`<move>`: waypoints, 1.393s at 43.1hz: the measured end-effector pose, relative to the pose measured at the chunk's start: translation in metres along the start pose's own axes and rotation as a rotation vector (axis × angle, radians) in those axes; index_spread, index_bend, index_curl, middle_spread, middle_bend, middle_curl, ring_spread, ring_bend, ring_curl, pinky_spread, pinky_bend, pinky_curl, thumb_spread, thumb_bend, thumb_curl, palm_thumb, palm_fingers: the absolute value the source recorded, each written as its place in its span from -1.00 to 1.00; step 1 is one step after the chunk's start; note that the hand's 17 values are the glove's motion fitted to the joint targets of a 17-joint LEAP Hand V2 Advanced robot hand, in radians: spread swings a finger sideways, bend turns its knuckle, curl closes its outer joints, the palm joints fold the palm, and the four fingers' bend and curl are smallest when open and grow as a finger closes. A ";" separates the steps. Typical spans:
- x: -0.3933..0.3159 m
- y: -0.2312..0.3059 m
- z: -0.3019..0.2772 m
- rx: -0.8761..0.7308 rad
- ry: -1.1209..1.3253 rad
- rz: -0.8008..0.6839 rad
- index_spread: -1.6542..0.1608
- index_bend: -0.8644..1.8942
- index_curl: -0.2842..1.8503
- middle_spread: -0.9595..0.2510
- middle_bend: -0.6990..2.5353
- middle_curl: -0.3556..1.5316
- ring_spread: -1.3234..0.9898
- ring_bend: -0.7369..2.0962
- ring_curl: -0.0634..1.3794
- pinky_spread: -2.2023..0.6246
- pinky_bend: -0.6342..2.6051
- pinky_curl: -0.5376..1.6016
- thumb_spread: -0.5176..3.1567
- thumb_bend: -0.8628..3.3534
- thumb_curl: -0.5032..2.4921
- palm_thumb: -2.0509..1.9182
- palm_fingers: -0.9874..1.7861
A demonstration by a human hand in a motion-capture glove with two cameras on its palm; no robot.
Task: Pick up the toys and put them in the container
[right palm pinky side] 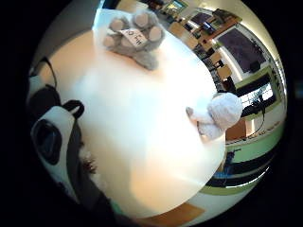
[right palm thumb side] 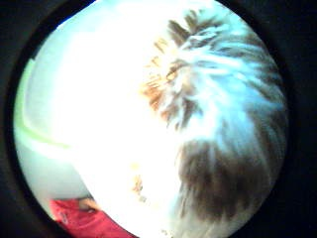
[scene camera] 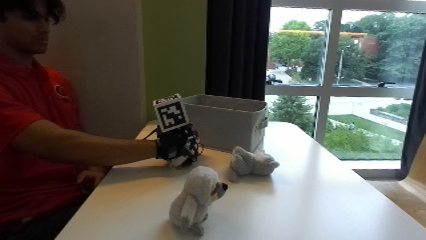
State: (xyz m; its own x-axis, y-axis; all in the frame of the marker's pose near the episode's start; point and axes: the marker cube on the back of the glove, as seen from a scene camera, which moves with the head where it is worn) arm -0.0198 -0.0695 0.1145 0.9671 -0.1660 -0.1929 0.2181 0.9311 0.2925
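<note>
White table stands beside a big window, and on it, at the far side near the dark curtain, is the grey container, which I take as my landmark. My right hand in the black glove is just in front of the container, near its left front corner, low over the table. My fingers are curled around a small furry toy, white with brown patches; only a little of it shows under the glove in the outside view, but in the thumb side palm view its fur fills most of the picture, very close to my palm. Also in front of the container, close to its right front corner, a grey plush toy lies on the table; in the little finger side palm view I see its round paws and a paper tag. Further from the container, toward the near edge of the table, a white plush dog sits upright, apart from the grey one. My other hand rests low at the table edge, on my side.
</note>
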 end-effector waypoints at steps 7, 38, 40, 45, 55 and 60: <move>0.001 0.001 -0.014 -0.007 -0.107 0.001 0.39 -0.07 -0.18 -0.07 0.04 0.01 -0.21 0.35 -0.22 0.27 -0.16 -0.16 -0.30 -0.60 -0.25 0.24 0.67; -0.063 -0.124 -0.177 0.174 -0.126 -0.092 0.44 0.02 0.05 0.05 0.12 0.10 -0.16 0.45 -0.20 0.27 -0.10 -0.13 -0.36 -0.60 -0.15 0.24 0.59; -0.071 -0.135 -0.178 0.176 -0.132 -0.104 0.45 0.02 0.06 0.06 0.12 0.11 -0.16 0.44 -0.21 0.27 -0.10 -0.13 -0.36 -0.60 -0.15 0.24 0.59; -0.092 -0.158 -0.177 0.174 -0.135 -0.100 0.44 0.02 0.09 0.07 0.13 0.11 -0.16 0.44 -0.21 0.27 -0.09 -0.12 -0.36 -0.60 -0.14 0.23 0.58; -0.153 -0.187 -0.157 0.092 -0.211 -0.134 0.44 0.00 0.13 0.08 0.13 0.11 -0.16 0.44 -0.22 0.27 -0.08 -0.12 -0.36 -0.60 -0.12 0.22 0.57; -0.179 -0.191 -0.148 0.071 -0.203 -0.142 0.44 -0.01 0.15 0.08 0.12 0.11 -0.16 0.44 -0.23 0.27 -0.08 -0.12 -0.35 -0.60 -0.12 0.22 0.56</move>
State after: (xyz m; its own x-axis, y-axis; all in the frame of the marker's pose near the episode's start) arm -0.2541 -0.1693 -0.0453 0.9309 -0.3621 -0.0474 0.3557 0.8695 0.3427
